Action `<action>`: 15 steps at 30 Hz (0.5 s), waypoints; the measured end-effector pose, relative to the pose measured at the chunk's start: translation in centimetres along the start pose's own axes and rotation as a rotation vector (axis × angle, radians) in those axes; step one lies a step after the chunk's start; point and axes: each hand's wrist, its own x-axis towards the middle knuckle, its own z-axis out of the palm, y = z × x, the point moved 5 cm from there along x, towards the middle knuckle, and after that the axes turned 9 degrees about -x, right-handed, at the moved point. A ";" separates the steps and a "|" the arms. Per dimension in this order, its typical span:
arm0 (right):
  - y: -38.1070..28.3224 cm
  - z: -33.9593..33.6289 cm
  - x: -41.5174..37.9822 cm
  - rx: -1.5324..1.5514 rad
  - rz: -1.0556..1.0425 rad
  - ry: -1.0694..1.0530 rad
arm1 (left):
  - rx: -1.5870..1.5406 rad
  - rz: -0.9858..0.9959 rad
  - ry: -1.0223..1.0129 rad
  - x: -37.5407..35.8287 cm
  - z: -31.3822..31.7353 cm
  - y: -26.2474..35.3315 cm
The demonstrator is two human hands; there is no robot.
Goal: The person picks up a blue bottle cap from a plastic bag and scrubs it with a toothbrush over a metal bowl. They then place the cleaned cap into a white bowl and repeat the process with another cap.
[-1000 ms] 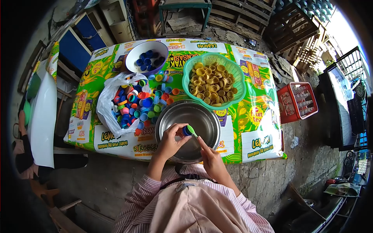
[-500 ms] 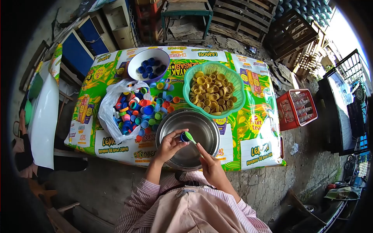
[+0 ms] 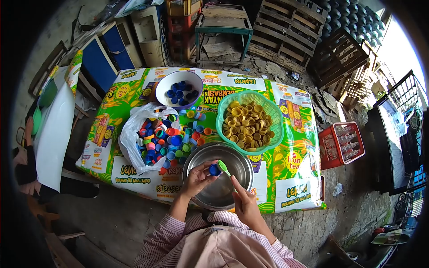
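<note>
Head view: L hand (image 3: pixel 196 182) is pinching a dark blue cap (image 3: pixel 214 170) narrowly btwn thumb & fingers; R hand (image 3: pixel 246 205) is gripping a slim green tool (image 3: pixel 223 167), its rounded green end sitting at cap's near-right side. Both are working over the steel bowl (image 3: pixel 243 164), cap above its inside. Bag w/ mixed caps (image 3: pixel 129 138) is lying left; green basket (image 3: pixel 278 129) is holding yellow caps far right of bowl; purple-rimmed bowl (image 3: pixel 166 80) w/ blue caps is standing far left. For good handling, IMO: L should be bracing cap by its sides, fingertips off tool's path; R should be making short, controlled strokes, wrist steady, cap staying low over bowl. Hard to see: cap's inside, tool's working edge, tool-cap contact (can't tell if touching); R fingers are hiding tool's rear; L fingers are covering part of cap. Co-worker's hand (image 3: pixel 30 186) is showing at left edge, body mostly cut off.
</note>
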 end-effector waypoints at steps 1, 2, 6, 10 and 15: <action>0.1 0.6 -0.3 -0.026 -0.001 -0.027 | -0.029 -0.004 0.012 -0.1 0.3 0.2; 0.3 1.0 -0.3 -0.052 -0.010 -0.048 | -0.028 0.004 0.015 0.0 0.5 0.4; 0.7 1.2 -0.7 -0.148 0.147 -0.167 | 0.094 0.040 0.029 -0.1 0.8 0.8; 0.2 1.2 -0.4 -0.020 -0.032 -0.053 | 0.080 0.041 0.030 -0.2 1.1 1.1; -0.1 1.2 -0.3 -0.022 -0.017 -0.071 | 0.039 0.116 -0.016 0.0 1.1 1.9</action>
